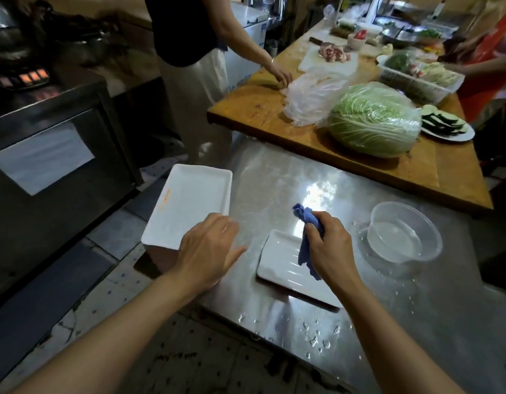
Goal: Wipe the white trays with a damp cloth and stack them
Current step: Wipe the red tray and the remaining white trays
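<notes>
Two white trays are in the head view. A large white tray [189, 203] sits at the left edge of the steel table and overhangs it. My left hand [210, 250] rests at its near right corner, fingers spread, holding nothing that I can see. A smaller white tray [280, 261] lies flat near the table's front edge. My right hand [329, 248] is above it, shut on a blue cloth [307, 226] that hangs down onto the tray.
A clear plastic bowl of water [405, 236] stands to the right on the wet steel table [274, 177]. Behind it, a wooden table [254, 112] holds a cabbage [373, 120], plastic bag, plate and basket. A person stands at far left, another at far right. A dark oven [47, 155] is left.
</notes>
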Motion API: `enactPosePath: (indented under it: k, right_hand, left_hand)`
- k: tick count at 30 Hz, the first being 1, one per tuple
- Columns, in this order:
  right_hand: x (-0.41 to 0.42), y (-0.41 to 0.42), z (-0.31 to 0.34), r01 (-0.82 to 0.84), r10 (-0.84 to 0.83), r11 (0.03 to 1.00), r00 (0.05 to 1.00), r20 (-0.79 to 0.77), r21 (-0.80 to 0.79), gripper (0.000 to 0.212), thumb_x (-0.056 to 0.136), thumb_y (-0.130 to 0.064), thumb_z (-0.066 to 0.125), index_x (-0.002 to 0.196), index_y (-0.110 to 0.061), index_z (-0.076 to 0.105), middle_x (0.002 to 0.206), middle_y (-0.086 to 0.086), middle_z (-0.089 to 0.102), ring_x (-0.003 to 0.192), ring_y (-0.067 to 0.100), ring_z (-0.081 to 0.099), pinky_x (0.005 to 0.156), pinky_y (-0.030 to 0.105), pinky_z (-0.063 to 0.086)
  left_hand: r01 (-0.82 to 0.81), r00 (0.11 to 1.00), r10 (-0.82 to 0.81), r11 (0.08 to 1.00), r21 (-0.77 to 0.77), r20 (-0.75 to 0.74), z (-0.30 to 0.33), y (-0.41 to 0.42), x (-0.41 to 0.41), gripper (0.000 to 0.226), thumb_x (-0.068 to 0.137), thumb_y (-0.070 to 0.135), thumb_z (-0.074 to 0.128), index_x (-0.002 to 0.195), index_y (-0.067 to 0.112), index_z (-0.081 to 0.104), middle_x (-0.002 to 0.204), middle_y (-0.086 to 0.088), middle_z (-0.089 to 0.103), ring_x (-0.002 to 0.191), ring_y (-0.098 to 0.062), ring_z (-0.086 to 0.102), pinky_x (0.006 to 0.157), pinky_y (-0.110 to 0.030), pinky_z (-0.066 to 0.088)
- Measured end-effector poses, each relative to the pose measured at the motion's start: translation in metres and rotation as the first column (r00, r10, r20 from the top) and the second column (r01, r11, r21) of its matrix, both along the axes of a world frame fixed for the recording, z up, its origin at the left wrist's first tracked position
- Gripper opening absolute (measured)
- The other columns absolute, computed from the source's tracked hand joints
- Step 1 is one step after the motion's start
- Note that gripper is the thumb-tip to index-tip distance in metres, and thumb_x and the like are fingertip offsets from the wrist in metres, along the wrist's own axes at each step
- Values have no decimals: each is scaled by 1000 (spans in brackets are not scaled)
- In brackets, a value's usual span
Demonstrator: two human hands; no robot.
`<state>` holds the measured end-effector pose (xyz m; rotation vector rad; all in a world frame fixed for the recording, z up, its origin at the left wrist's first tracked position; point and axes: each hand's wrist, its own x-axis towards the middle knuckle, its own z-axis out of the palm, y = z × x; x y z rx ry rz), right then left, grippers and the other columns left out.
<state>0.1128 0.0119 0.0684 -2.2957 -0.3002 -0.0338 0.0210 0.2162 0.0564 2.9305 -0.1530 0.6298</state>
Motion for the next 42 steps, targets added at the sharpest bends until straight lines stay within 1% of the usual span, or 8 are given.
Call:
enactPosePath:
  k: [4,8,12,19,24,32,37,42]
  right_hand:
    - [7,-28,-11,49,-49,999,999,-13,-4,21,95,-15,46,108,-13,62,95,2,58,81,13,52,67,19,29]
    - [5,-54,-21,106,-105,994,994,-26,30,18,94,-10,46,99,-13,63,75,-15,53,77,10,54,68,22,43]
    - [5,-78,-28,166,-165,985,986,-39,34,19,91,-8,47,87,-23,59,66,-17,52,72,-3,54,66,2,36]
    - [11,-108,-35,229,-225,973,971,-77,40,19,93,-12,46,97,-7,65,68,-12,53,72,12,56,71,30,45]
    - [14,-122,-34,253,-246,964,965,-88,83,20,93,-12,45,83,-7,62,54,-8,55,63,1,58,64,12,45]
    - [29,-146,-26,292,-282,952,952,-116,86,15,96,-20,45,101,-23,59,84,0,63,79,11,59,77,29,48]
    - [39,-174,-18,339,-324,931,938,-124,135,17,97,-24,42,104,-22,57,90,12,63,76,22,62,71,40,55]
    - [45,-198,-6,399,-398,886,916,-51,237,21,93,-13,46,85,-28,59,58,-4,58,54,3,57,39,11,41]
  left_hand:
    - [-117,963,43,956,-268,-267,-36,-47,30,37,82,27,68,115,16,57,107,-3,64,97,-28,62,70,-35,48]
    - [-357,802,138,891,-280,-582,-85,-62,57,40,87,33,59,118,13,45,118,-10,59,106,-32,56,76,-33,40]
    - [-442,731,121,834,-331,-671,-117,-61,75,41,87,31,62,115,6,48,116,-14,60,104,-34,57,86,-40,47]
    - [-573,662,134,725,-382,-738,-130,-62,95,18,78,11,59,95,10,55,102,-13,66,94,-33,60,81,-38,49]
    - [-659,655,117,572,-489,-747,-124,-66,94,17,77,7,57,93,12,52,98,-11,62,93,-32,59,86,-45,50]
    - [-655,727,77,379,-654,-683,-89,-85,103,21,80,-4,55,96,9,51,99,-18,63,93,-35,62,82,-52,53]
    - [-558,819,-13,211,-802,-573,-46,-115,134,37,79,-15,47,107,6,60,88,-10,66,72,-23,63,62,-33,53]
    - [-466,880,24,247,-850,-475,-4,-153,174,34,79,-15,47,102,8,56,89,-9,62,70,-23,60,61,-33,55]
